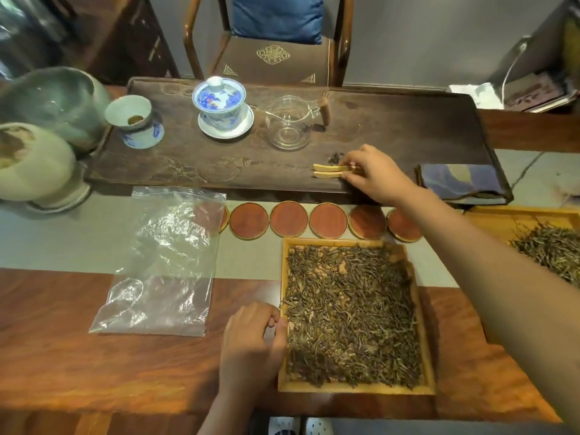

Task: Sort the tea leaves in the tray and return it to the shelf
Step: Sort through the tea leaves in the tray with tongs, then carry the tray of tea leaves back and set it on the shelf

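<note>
A bamboo tray (pixel 426 346) full of dark loose tea leaves (pixel 351 312) lies on the wooden table in front of me. My left hand (pixel 251 343) grips the tray's left rim with curled fingers. My right hand (pixel 376 174) reaches over to the dark tea board (pixel 219 164) and holds wooden tweezers (pixel 329 171) there, their tips pointing left. A small pile of picked-out leaves (pixel 335 157) sits on the board just behind the tweezers.
A second tray of tea leaves (pixel 533 246) is at the right edge. An empty clear plastic bag (pixel 163 262) lies left of the tray. Several round coasters (pixel 288 219) line up behind it. A gaiwan (pixel 219 102), glass pitcher (pixel 288 124) and strainer cup (pixel 135 120) stand on the board.
</note>
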Motion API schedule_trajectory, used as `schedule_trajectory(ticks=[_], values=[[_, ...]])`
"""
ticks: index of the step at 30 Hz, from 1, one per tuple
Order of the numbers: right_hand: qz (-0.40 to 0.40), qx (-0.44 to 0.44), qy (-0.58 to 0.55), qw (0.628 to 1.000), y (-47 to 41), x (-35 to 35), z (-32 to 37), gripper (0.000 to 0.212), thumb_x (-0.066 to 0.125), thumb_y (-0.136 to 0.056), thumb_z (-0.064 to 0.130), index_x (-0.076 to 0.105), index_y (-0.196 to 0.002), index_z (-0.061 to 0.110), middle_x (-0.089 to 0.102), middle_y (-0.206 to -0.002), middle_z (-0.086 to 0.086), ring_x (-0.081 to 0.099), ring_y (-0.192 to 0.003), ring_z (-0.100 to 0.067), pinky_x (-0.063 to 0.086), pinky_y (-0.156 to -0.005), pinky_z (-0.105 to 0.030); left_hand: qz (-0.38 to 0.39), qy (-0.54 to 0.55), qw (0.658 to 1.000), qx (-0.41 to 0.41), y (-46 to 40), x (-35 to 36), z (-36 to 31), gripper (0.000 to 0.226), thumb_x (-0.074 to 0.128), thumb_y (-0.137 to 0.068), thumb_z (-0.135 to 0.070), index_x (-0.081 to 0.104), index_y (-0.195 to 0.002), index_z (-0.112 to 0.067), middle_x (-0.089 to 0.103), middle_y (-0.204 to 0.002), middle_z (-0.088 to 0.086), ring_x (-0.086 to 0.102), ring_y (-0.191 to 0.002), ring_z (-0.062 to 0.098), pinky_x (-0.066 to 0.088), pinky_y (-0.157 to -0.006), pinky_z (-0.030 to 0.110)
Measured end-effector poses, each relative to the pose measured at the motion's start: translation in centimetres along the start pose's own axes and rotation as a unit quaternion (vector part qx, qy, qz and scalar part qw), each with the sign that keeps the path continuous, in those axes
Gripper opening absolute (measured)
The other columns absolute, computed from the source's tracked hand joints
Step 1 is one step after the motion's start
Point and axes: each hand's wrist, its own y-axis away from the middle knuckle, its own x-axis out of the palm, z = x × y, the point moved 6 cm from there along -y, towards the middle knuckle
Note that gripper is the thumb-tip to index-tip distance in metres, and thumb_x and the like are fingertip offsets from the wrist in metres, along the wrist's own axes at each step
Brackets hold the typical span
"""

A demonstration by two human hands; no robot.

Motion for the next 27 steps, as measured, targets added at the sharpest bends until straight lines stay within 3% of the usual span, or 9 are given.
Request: schedule_trajectory(ticks=[6, 13, 17, 20, 24, 27], values=[[-0.014, 0.005, -0.031, 0.999, 0.5, 0.1, -0.3, 0.022, 0.061, -0.090, 0.023, 0.063, -0.112, 0.018, 0.054, -0.103, -0.009, 0.052, -0.095, -0.024, 0.035, -0.077, -0.029, -0.012, -0.010, 1.000, 0.014, 0.2, 0.0, -0.1, 0.014, 0.051, -0.086, -0.029, 0.052, -0.076, -0.019, 0.049, -0.073, -0.008, 0.043, -0.067, 0.014, 0.035, -0.062, 0.030], [-0.008, -0.001, -0.023, 1.000, 0.8, -0.2, -0.1, 0.034, 0.064, -0.088, 0.034, 0.060, -0.118, 0.020, 0.054, -0.103, -0.005, 0.051, -0.100, -0.022, 0.033, -0.078, -0.027, -0.003, 0.000, 1.000, 0.005, 0.0, -0.1, -0.1, 0.013, 0.052, -0.083, -0.029, 0.054, -0.075, -0.019, 0.047, -0.072, -0.010, 0.045, -0.066, 0.016, 0.039, -0.061, 0.034], [-0.095, 0.027, -0.072, 0.992, 3.0, -2.3, 0.6, 0.046, 0.059, -0.090, 0.040, 0.052, -0.129, 0.017, 0.055, -0.117, -0.004, 0.050, -0.106, -0.012, 0.038, -0.088, -0.025, 0.007, 0.020, 1.000, -0.015, -0.1, -0.1, 0.1, 0.014, 0.051, -0.082, -0.031, 0.055, -0.075, -0.020, 0.043, -0.071, -0.014, 0.042, -0.066, 0.012, 0.036, -0.061, 0.033], [-0.185, 0.052, -0.088, 0.977, 7.3, -4.3, 0.9, 0.036, 0.053, -0.093, 0.033, 0.054, -0.125, 0.015, 0.056, -0.114, -0.005, 0.050, -0.098, -0.006, 0.040, -0.085, -0.022, 0.015, 0.023, 0.999, -0.019, 0.0, -0.1, 0.0, 0.017, 0.049, -0.083, -0.033, 0.056, -0.076, -0.019, 0.044, -0.071, -0.013, 0.042, -0.067, 0.012, 0.034, -0.063, 0.031], [-0.229, 0.133, -0.104, 0.959, 16.7, -3.5, 0.5, 0.025, 0.050, -0.095, 0.029, 0.057, -0.116, 0.018, 0.053, -0.103, 0.001, 0.048, -0.080, -0.002, 0.037, -0.067, -0.016, 0.016, 0.019, 0.999, -0.022, 0.0, -0.2, -0.1, 0.018, 0.048, -0.084, -0.034, 0.056, -0.077, -0.019, 0.044, -0.071, -0.013, 0.042, -0.068, 0.013, 0.034, -0.065, 0.031], [-0.197, 0.194, -0.138, 0.951, 23.9, -0.2, 0.0, 0.025, 0.047, -0.097, 0.023, 0.059, -0.114, 0.011, 0.057, -0.106, -0.007, 0.054, -0.094, -0.016, 0.042, -0.077, -0.028, 0.015, 0.024, 0.999, -0.035, 0.1, -0.3, -0.1, 0.016, 0.050, -0.083, -0.034, 0.056, -0.077, -0.021, 0.046, -0.071, -0.012, 0.045, -0.069, 0.013, 0.038, -0.065, 0.033]])
